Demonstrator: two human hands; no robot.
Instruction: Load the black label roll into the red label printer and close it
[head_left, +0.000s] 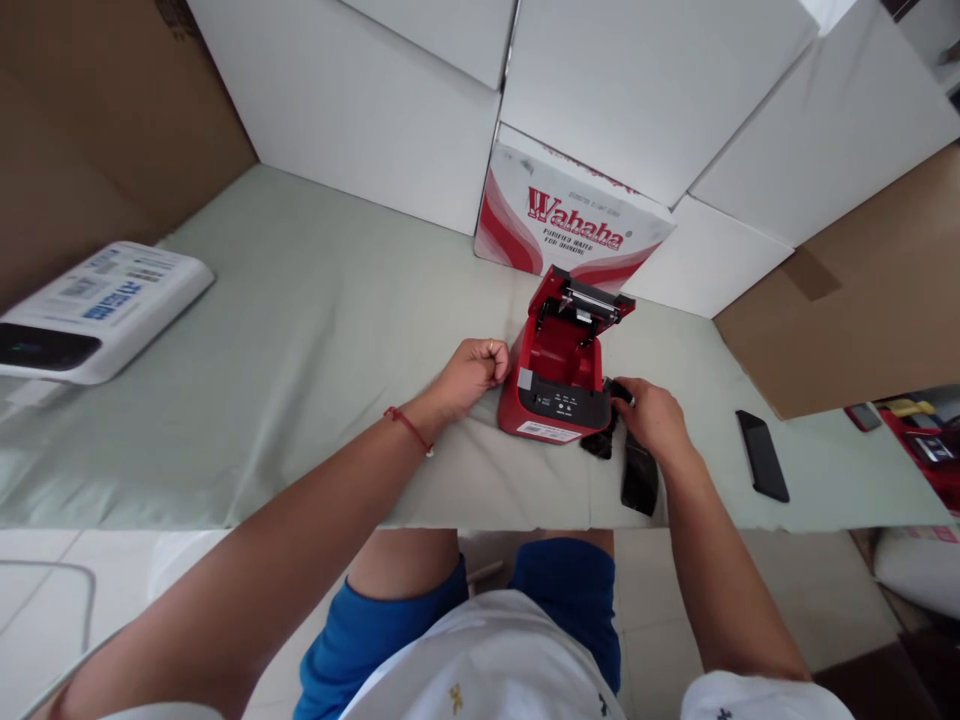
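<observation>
A red and black receipt printer [551,375] stands upright on the green cloth with its lid [581,295] raised, so its red paper bay shows. Close against the printer's left side, my left hand [476,372] is curled into a fist, with nothing visible in it. My right hand [651,415] is at the printer's right side, thumb and fingers pinched on a small black piece that looks like part of a cable. Below it lie a dark cable bundle [598,443] and a glossy black block [640,480], whose upper end is partly hidden by my right hand.
Behind the printer leans a red and white Wahaba carton [562,215] before large white boxes [375,110]. At the left rests a white device [112,305] with labels. A black phone-like slab [762,455] lies at the right. Brown cardboard [862,290] stands on both sides.
</observation>
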